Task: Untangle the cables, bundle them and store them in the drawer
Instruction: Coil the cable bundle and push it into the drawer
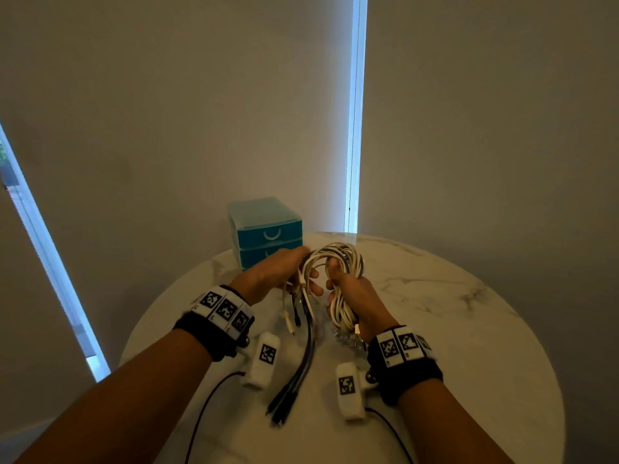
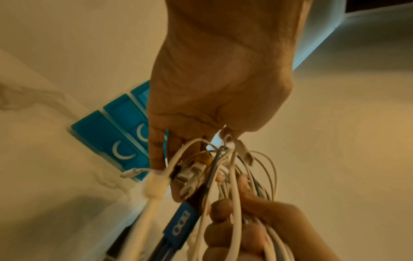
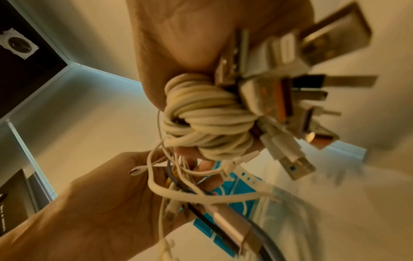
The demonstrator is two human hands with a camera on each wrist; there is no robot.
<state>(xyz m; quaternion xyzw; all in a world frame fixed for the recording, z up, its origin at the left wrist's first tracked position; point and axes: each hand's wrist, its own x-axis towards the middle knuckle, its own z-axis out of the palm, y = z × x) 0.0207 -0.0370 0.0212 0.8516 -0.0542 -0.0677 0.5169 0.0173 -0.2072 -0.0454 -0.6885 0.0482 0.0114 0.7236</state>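
A looped bundle of white and dark cables [image 1: 336, 262] is held above the round marble table [image 1: 469, 313]. My right hand [image 1: 351, 293] grips the bundle's lower half; the coil [image 3: 208, 116] and several USB plugs [image 3: 288, 98] bunch against its palm. My left hand [image 1: 281, 272] pinches the loop's left side, where loose ends [image 2: 190, 174] and dark cables [image 1: 301, 363] hang down to the table. The blue drawer unit [image 1: 266, 229] stands behind the left hand with its drawers closed, and shows as the drawer unit [image 2: 111, 137] in the left wrist view.
The table's far edge meets pale blinds with a bright gap [image 1: 355, 112]. Thin dark wires [image 1: 207, 403] run from the wrist cameras across the near table. Bare marble lies to the right of the hands.
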